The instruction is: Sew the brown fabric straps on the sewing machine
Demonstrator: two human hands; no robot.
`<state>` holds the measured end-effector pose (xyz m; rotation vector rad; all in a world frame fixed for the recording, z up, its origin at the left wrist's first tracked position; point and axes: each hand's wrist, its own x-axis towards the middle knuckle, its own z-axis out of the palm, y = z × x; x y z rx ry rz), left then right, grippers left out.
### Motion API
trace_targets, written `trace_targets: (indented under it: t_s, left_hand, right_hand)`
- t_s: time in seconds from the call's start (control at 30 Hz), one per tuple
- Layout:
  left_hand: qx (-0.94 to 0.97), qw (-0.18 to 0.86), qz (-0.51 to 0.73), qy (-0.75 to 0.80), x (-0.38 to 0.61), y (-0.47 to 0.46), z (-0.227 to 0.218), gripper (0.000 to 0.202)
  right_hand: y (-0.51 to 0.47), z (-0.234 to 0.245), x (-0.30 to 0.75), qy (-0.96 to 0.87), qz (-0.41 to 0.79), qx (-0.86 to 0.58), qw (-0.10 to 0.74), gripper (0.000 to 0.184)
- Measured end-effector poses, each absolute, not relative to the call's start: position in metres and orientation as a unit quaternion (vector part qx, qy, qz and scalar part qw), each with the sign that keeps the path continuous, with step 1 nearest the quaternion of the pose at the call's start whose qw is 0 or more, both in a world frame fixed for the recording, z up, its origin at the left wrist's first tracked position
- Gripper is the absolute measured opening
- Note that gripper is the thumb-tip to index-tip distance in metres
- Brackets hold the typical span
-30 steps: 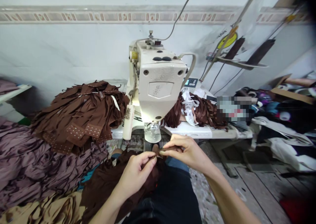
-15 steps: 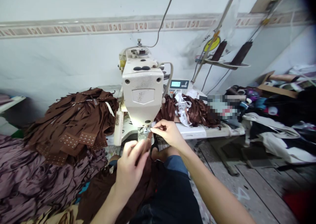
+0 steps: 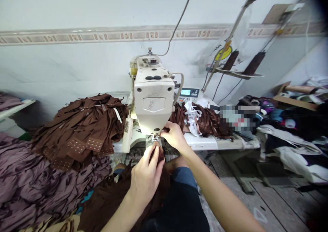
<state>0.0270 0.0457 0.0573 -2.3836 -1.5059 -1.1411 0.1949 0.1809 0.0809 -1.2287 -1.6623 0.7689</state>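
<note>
A white industrial sewing machine (image 3: pixel 153 99) stands in front of me, its lamp lighting the presser foot (image 3: pixel 154 138). Just below the foot, my left hand (image 3: pixel 147 172) pinches brown fabric (image 3: pixel 159 150) between thumb and fingers. The rest of a brown garment (image 3: pixel 107 198) hangs down over my lap. My right hand (image 3: pixel 174 136) is at the right side of the needle area, its thumb and index finger closed together. What they grip is too small to make out.
Brown garments with metal hooks or eyes (image 3: pixel 84 122) are piled left of the machine, above mauve garments (image 3: pixel 51 187). Brown straps and white ribbon (image 3: pixel 192 117) lie right, by a control panel (image 3: pixel 189 92). Thread cones (image 3: pixel 253 64) stand behind; more spools and cloth are far right.
My left hand has moved up and right, bringing its fingertips and the brown fabric close to the presser foot. My right hand stays beside the needle area. The view has shifted slightly.
</note>
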Motion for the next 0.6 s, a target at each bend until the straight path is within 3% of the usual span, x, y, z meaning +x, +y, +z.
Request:
trace_targets:
  t_s: [0.3, 0.4, 0.5, 0.6]
  left_hand:
    - [-0.783, 0.030, -0.347, -0.515, 0.027, 0.048, 0.055, 0.060]
    - [-0.790, -0.021, -0.366, -0.491, 0.018, 0.039, 0.054, 0.062]
    - [-0.766, -0.069, -0.428, -0.475, 0.003, 0.026, 0.045, 0.051]
    - [-0.701, -0.117, -0.478, -0.516, -0.018, 0.016, 0.030, 0.040]
  right_hand:
    - [0.189, 0.067, 0.194, -0.627, 0.351, -0.501, 0.483, 0.013]
    - [0.177, 0.058, 0.194, -0.588, 0.379, -0.498, 0.512, 0.031]
    - [0.154, 0.042, 0.196, -0.540, 0.388, -0.512, 0.544, 0.045]
    - [0.126, 0.019, 0.204, -0.507, 0.464, -0.503, 0.523, 0.053]
